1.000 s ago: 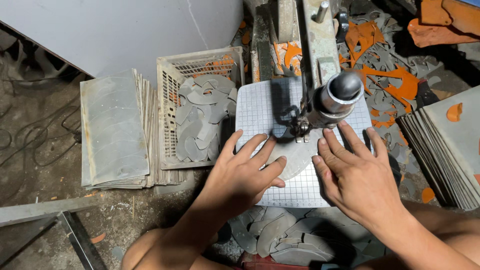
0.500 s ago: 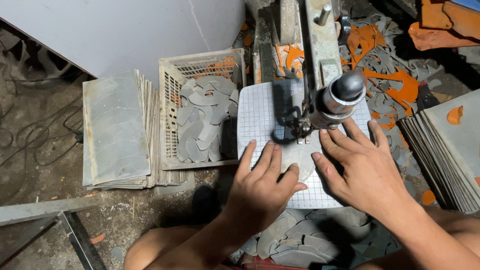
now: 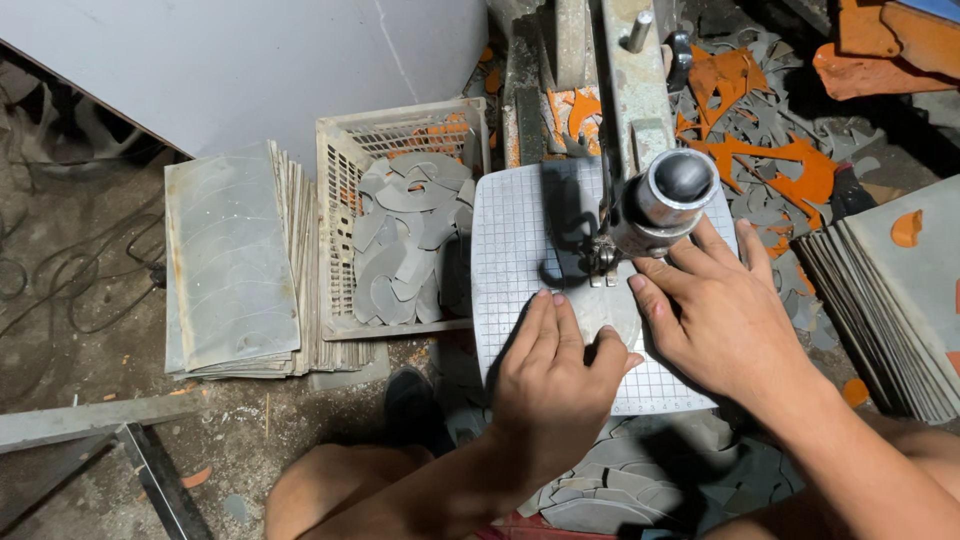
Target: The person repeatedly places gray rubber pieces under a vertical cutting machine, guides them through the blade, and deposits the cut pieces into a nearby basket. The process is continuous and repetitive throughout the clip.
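Observation:
A cutting machine with a round metal head stands over a white gridded work plate. On the plate lies a grey flat piece, right under the machine's blade. My left hand presses flat on the near side of that piece, fingers together. My right hand presses on its right side, fingers spread, close to the blade. Most of the piece is hidden under both hands.
A white plastic crate of grey cut shapes sits left of the plate. A stack of grey sheets lies further left, another stack at the right. Orange and grey offcuts litter the back; cut pieces pile by my knees.
Both hands have turned the grey piece under the blade. My left hand slid right and toward me; my right hand shifted slightly along the piece.

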`<action>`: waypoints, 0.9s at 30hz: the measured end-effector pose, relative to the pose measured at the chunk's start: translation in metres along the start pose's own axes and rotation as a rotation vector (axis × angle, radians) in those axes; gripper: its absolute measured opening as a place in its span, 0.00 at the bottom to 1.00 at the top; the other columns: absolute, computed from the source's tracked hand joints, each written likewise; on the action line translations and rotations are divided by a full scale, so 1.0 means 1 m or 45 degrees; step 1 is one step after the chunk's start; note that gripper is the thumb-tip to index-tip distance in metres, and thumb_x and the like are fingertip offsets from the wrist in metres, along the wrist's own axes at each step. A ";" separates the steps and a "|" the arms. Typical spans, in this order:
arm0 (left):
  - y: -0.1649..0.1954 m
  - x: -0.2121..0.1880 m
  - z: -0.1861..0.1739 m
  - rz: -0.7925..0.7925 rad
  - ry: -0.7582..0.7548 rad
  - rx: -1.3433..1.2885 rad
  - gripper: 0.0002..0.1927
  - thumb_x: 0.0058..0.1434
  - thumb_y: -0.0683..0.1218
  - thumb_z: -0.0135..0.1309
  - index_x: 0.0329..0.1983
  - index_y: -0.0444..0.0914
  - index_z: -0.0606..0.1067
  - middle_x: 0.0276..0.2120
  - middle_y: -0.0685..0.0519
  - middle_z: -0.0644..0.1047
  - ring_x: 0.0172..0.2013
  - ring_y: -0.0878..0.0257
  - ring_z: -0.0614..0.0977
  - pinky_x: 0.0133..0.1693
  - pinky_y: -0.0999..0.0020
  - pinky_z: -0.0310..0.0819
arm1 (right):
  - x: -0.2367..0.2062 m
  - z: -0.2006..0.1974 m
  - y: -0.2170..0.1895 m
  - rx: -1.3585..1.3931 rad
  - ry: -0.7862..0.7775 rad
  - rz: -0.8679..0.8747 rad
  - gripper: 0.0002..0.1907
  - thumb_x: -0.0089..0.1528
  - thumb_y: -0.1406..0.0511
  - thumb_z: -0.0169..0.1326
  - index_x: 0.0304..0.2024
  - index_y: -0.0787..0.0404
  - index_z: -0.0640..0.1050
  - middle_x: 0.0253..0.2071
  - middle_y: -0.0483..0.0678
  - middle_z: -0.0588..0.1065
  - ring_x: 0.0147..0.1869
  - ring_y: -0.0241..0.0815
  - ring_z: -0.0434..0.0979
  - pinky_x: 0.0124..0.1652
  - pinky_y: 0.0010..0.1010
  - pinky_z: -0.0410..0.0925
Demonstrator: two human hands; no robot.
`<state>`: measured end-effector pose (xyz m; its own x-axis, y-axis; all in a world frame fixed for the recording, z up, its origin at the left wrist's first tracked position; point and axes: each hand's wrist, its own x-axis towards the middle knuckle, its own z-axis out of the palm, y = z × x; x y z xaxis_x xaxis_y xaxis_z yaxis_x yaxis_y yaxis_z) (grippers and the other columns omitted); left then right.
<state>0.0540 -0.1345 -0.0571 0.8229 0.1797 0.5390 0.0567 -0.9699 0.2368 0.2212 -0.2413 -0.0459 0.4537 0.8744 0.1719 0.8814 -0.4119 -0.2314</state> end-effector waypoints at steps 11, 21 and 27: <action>0.007 0.010 0.004 -0.043 -0.018 0.154 0.21 0.64 0.57 0.61 0.36 0.33 0.76 0.42 0.21 0.78 0.49 0.30 0.82 0.60 0.44 0.73 | 0.011 0.003 0.006 0.035 -0.021 0.015 0.15 0.64 0.58 0.51 0.40 0.58 0.85 0.48 0.50 0.78 0.68 0.54 0.67 0.69 0.67 0.49; -0.083 0.020 -0.020 -0.006 -0.346 -0.342 0.14 0.65 0.50 0.54 0.48 0.39 0.80 0.55 0.45 0.81 0.59 0.45 0.77 0.64 0.44 0.61 | -0.039 -0.004 -0.058 -0.082 0.310 -0.071 0.22 0.57 0.51 0.61 0.39 0.63 0.83 0.48 0.61 0.79 0.54 0.61 0.80 0.54 0.45 0.71; -0.093 0.026 -0.006 0.082 -0.266 -0.207 0.11 0.60 0.55 0.58 0.35 0.44 0.82 0.52 0.54 0.82 0.62 0.49 0.76 0.65 0.44 0.60 | -0.032 -0.003 -0.053 0.010 0.313 -0.068 0.18 0.56 0.56 0.65 0.37 0.66 0.83 0.47 0.63 0.80 0.54 0.61 0.80 0.55 0.44 0.71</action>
<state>0.0667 -0.0389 -0.0603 0.9217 0.0639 0.3826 -0.0776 -0.9360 0.3433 0.1602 -0.2484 -0.0365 0.4256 0.8059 0.4116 0.9044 -0.3636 -0.2233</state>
